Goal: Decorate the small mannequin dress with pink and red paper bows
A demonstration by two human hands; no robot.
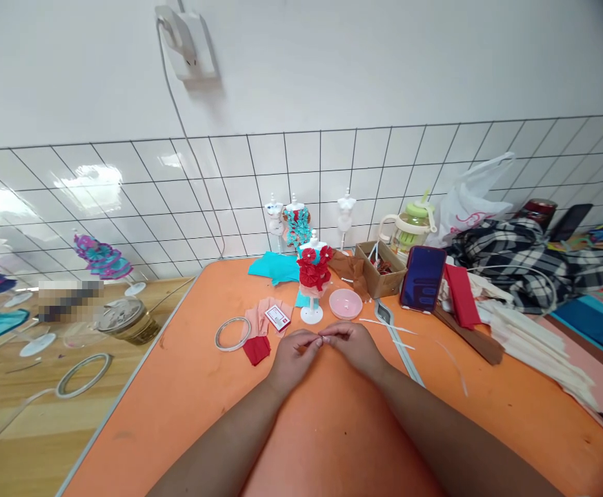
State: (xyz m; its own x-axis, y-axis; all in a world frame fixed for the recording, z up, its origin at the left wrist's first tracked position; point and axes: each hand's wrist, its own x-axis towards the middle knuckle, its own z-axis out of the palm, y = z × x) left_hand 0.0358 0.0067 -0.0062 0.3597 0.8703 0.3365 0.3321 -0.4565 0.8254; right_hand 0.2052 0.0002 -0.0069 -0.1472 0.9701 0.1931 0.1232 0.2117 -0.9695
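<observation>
My left hand (294, 355) and my right hand (354, 348) meet fingertip to fingertip above the orange table. Both are pinched closed, and whatever lies between the fingers is too small to make out. Just beyond them stands a small white mannequin on a round base, dressed in red ruffled fabric (314, 269). To its right is a shallow pink bowl (346, 304). Left of my hands lie a red fabric piece (256, 351), a peach fabric piece (254, 319), a small white-and-red packet (278, 317) and a roll of narrow tape (232, 334).
Behind are a turquoise-dressed mannequin (297, 224), turquoise fabric (274, 267) and a cardboard box (381, 269). On the right are an upright phone (422, 279), scissors (384, 314), a lidded jug (414, 224), fabric strips (534, 345) and a plaid cloth (508, 252). A wooden table (22, 428) adjoins at left.
</observation>
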